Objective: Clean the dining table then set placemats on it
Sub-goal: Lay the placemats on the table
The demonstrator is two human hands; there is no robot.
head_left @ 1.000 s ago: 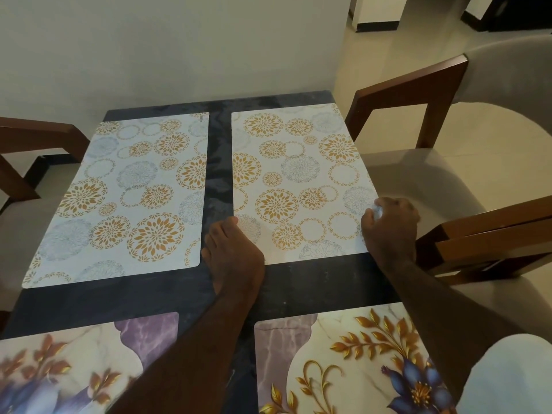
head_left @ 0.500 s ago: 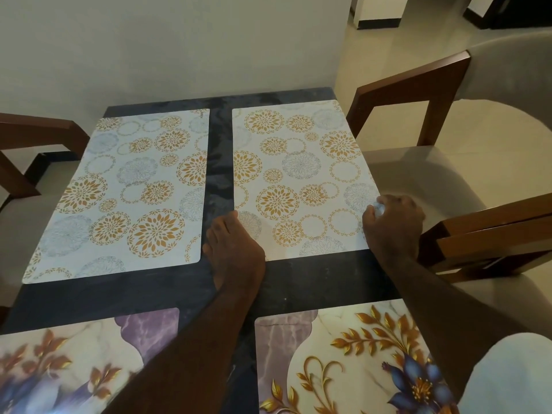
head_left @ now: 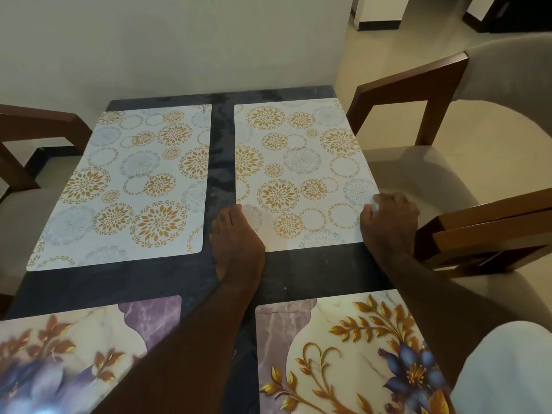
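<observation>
So the person is working on the right circle-print placemat (head_left: pixel 298 174), which is lying flat in the upper right part of the dark marble dining table (head_left: pixel 221 162), with its right edge running along the table's right side. The left hand (head_left: pixel 236 243) is resting palm-down at the middle of the frame, fingers straight and pressed together, fingertips pressing on that mat's near left corner while the heel of the hand is sitting on bare tabletop. The right hand (head_left: pixel 388 225) is gripping the mat's right edge close to its near corner, fingers curled and bunched, thumb lying on top of the mat.

The left circle-print placemat (head_left: pixel 128 186) is sitting beside it across a dark strip of table, not touching. Two marble-and-flower placemats are filling the bottom of the frame, the left flower placemat (head_left: pixel 59 354) and the right flower placemat (head_left: pixel 343 354), with the left forearm passing between them. Wooden chairs are standing at the upper right (head_left: pixel 412 85), the right edge (head_left: pixel 484 228) and the left edge (head_left: pixel 38 121). A white sleeve (head_left: pixel 507 369) is showing at the lower right.
</observation>
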